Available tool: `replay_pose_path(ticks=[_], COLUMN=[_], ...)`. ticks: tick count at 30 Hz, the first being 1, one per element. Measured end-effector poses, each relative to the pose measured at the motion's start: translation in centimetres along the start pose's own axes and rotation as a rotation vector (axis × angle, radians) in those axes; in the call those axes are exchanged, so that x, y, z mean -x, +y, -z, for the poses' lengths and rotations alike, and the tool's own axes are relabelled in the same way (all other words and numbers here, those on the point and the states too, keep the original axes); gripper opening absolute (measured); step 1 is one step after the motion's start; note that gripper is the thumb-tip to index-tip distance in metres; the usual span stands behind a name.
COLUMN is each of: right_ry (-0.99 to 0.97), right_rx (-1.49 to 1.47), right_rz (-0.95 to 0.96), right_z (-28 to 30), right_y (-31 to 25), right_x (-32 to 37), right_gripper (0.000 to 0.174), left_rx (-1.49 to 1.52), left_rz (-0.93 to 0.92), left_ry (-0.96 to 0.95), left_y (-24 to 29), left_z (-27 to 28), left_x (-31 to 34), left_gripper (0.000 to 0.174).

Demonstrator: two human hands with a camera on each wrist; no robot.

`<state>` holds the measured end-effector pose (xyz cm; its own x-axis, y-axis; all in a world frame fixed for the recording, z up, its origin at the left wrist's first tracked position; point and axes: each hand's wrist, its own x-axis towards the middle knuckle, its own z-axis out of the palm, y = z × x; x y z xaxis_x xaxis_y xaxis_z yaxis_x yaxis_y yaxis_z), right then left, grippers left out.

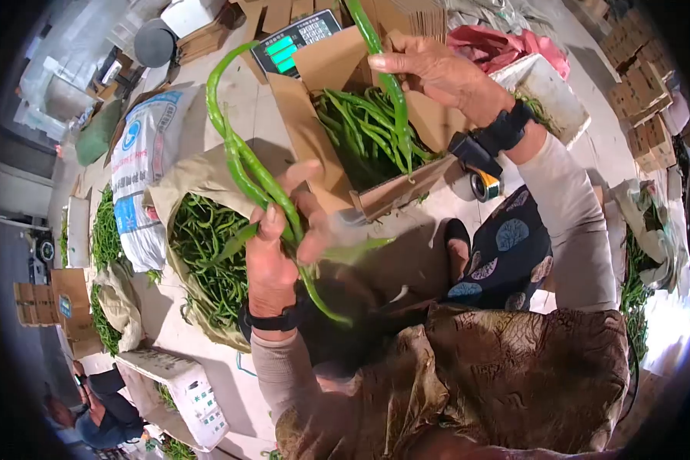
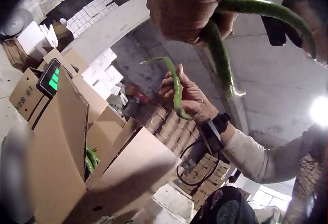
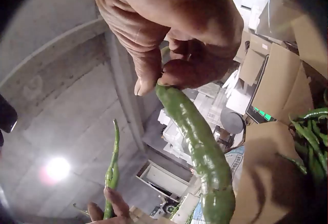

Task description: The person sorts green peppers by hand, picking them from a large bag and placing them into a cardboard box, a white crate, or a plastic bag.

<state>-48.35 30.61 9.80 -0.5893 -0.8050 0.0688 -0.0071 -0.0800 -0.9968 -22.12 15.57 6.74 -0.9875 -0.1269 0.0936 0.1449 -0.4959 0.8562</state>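
My left hand [image 1: 272, 257] grips a few long green chili peppers [image 1: 241, 169], which stick out above and below the fingers. It is over the edge of a sack [image 1: 161, 188] full of green chilies [image 1: 207, 241]. Higher up, over an open cardboard box [image 1: 299, 142], my right hand [image 1: 445, 73] pinches one green chili [image 1: 395, 96] between thumb and fingers. That pepper hangs down in front of the chilies [image 1: 353, 123] lying in the box. In the right wrist view the pinched chili [image 3: 200, 142] looks thick, glossy and slightly bumpy, its upper end at the fingertips.
A scale with a lit green display [image 1: 295, 46] stands behind the box. A white foam box [image 1: 563, 100] is at the right, with a tape roll [image 1: 483, 184] nearer. A printed white sack [image 1: 142, 176] and another foam box [image 1: 180, 391] are at the left.
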Motion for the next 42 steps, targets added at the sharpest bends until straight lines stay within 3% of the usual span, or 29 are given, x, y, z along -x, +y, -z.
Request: replay_pose_path(ticks=[4,6,8,9,12,13,14,16,19,22,24,26,28,30,32,39,42], right_ry=[0.017,0.001,-0.027,-0.023,-0.035,-0.137,-0.150,-0.233,-0.333,-0.455,-0.445,-0.394,-0.178,-0.174,-0.104,-0.252,-0.300], right_rx=[0.034,0.052,0.429,0.626,0.850,0.888,0.883,0.506,0.211,-0.063,-0.085,-0.147,-0.047,-0.035,-0.130,-0.035,0.274], right_rz=[-0.011,-0.007,-0.102,-0.014,-0.030,-0.027,-0.027,-0.127,-0.109,-0.200,-0.199,-0.232,-0.109,-0.159,-0.352,-0.352,-0.161], right_z=[0.4,0.7,1.7,1.6,1.2,1.4,0.0,-3.2,-7.1,-9.7,-10.2,-10.1,-9.1,-7.4,-7.0,-7.2,-8.3], right_y=[0.3,0.1,0.2,0.4,1.4,1.9,1.0,-0.8,-0.8,0.8,1.0,1.4,1.4,1.0,-0.8,-1.9,0.8], right_x=[0.1,0.5,0.3,0.3,0.5,0.0,0.4,2.0,2.8,2.4,1.9,1.5,1.4,1.0,1.6,2.8,2.9], right_gripper=[0.023,0.025,0.030,0.035,0.039,0.043,0.043,0.045,0.045,0.029,0.024,0.021,0.023,0.022,0.018,0.021,0.021], left_rx=[-0.042,0.032,0.051,0.075,0.101,0.106,0.113,0.083,0.067,0.053,0.110,0.064,0.163,0.115,0.161,0.193,0.314], left_rz=[-0.002,0.004,0.004,-0.003,0.000,0.018,0.039,0.051,0.051,0.130,0.177,0.178,0.180,0.127,0.130,0.083,0.024], left_ry=[0.082,-0.022,0.049,0.016,-0.001,-0.012,-0.024,0.029,-0.061,-0.043,-0.101,0.037,0.016,0.144,0.166,0.288,0.231], left_y=[0.0,-0.1,-0.2,-0.2,0.2,0.2,0.2,-0.1,-0.6,-1.1,-0.9,-0.6,-1.2,-0.9,-0.9,-1.8,-1.9], left_z=[0.0,0.4,-0.1,-0.1,-0.2,-0.3,-0.3,-0.3,0.2,0.0,0.5,-0.1,0.7,0.4,0.6,1.0,1.1], left_x=[-0.3,-0.4,-0.3,-0.6,-0.9,-0.9,-0.9,-0.7,-1.3,-1.1,-1.2,-1.0,-1.0,-1.2,-1.5,-2.2,-2.4], left_gripper=[0.072,0.070,0.070,0.068,0.064,0.063,0.062,0.061,0.059,0.055,0.052,0.050,0.050,0.051,0.051,0.047,0.043])
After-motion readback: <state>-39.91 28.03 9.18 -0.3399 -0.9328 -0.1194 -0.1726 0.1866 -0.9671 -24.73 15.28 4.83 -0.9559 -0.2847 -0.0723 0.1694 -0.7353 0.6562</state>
